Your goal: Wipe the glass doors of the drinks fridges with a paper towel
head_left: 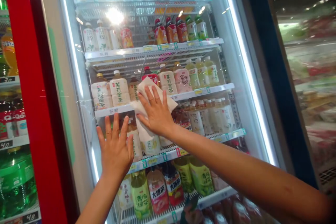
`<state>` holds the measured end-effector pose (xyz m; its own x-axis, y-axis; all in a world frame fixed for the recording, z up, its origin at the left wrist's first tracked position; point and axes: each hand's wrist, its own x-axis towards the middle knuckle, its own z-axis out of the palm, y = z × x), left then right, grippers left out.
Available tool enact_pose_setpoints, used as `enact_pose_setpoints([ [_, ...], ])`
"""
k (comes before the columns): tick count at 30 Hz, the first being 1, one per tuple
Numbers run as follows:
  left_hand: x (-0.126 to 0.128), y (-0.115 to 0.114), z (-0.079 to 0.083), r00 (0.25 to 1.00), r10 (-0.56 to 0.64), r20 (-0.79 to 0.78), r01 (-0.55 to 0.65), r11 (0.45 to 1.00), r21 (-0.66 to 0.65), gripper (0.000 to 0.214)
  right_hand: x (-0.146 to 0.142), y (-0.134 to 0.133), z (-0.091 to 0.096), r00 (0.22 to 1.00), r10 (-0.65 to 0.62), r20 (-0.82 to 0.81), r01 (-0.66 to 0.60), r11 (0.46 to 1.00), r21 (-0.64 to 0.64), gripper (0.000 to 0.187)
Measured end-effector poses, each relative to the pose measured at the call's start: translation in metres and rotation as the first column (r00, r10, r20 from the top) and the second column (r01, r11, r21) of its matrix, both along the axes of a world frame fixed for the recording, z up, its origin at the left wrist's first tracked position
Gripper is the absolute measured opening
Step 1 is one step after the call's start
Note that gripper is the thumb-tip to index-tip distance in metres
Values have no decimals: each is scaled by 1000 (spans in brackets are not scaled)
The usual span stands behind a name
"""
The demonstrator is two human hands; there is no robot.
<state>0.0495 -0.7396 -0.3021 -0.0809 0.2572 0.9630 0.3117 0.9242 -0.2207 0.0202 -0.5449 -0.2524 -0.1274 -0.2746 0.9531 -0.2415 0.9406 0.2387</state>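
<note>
My right hand [154, 110] holds a white wiping cloth [145, 82] flat against the glass door [118, 71] of a drinks fridge. Its fingers are spread over the cloth, and part of the cloth hangs below the palm. Lower and to the left, my left hand [115, 147] is open, fingers apart and palm towards the glass. It holds nothing; whether it touches the pane I cannot tell. Behind the glass, bottled teas [119, 89] stand in rows, some hidden by my hands and the cloth.
Fridge shelves [157, 47] carry several rows of bottles. Upright light strips [246, 63] run along both sides. To the left, past a red frame [28, 87], stand green soda bottles [17, 171]. Another glass-fronted case [309, 73] is on the right. Glare [114, 15] shows on the pane.
</note>
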Motion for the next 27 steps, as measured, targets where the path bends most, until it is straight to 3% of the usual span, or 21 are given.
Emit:
enact_pose_setpoints([
  [2,0,-1,0,1000,-8,-2,9,1000,10,72,0,-12,8,1000,4,-2,-4,999,-50,80],
  [6,1,-6,-1,1000,-5,-9,5,1000,5,73,7,-18,-41,999,44,29,-47,993,111,82],
  [8,1,-8,1,1000,6,-11,-6,1000,-13,74,7,-13,-49,998,61,33,-66,978,198,80],
  [10,0,-8,4,1000,15,-14,-15,1000,-26,73,3,-5,-30,998,63,13,-65,981,180,78],
  [12,0,-5,8,1000,19,-16,-19,1000,-24,73,-1,2,0,998,54,-16,-52,995,83,76],
  [14,1,1,11,1000,13,-18,-13,1000,-20,72,-2,6,12,998,46,-34,-46,999,-1,75],
  [16,2,10,12,1000,-5,-20,5,1000,-21,72,0,12,-7,999,51,-20,-51,999,11,76],
  [19,5,25,12,999,-38,-18,37,999,-32,73,6,33,-60,997,62,35,-67,984,165,80],
  [21,5,37,14,999,-49,-21,48,997,-54,73,4,55,-71,998,54,45,-63,972,228,80],
  [22,4,45,15,998,-52,-25,50,997,-67,73,2,68,-65,999,44,33,-50,977,206,79],
  [25,1,72,21,997,-65,-39,60,993,-102,73,-5,102,-22,1000,-10,-28,10,1000,-16,78],
  [27,-1,93,23,996,-76,-43,70,991,-117,72,-5,115,-9,998,-41,-48,35,991,-129,79],
])
